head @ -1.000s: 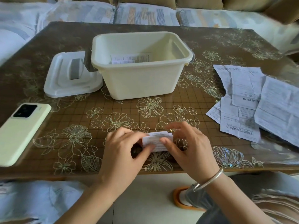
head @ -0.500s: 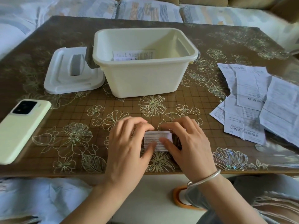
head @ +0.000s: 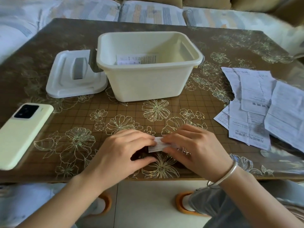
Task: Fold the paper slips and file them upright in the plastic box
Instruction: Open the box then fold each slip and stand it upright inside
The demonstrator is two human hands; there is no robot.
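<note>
— Any writing you can read?

— On the loose sheets (head: 256,111) at the right of the table (head: 230,46), yes: printed Chinese, upside down to the camera. The big heading on the nearest sheet looks like 说明书, though I would not swear to the characters before it. The fine print is too small to read. The phone (head: 21,135) on the left lies face down and I see no brand on it.

— And the folded slip?

— The folded slip (head: 157,145) lies flat near the table's front edge, between both hands, with rows of tiny print I cannot read. Two other slips (head: 136,58) stand upright inside the plastic box (head: 148,84), leaning on its far wall. The lid (head: 72,79) rests just left of the box.

— The hands?

— The left hand (head: 121,150) arches over the slip's left end, fingertips pressing down on it, thumb apart on the table. The right hand (head: 194,145), a silver bangle (head: 227,173) on its wrist, pinches the right end between forefinger and thumb.
</note>
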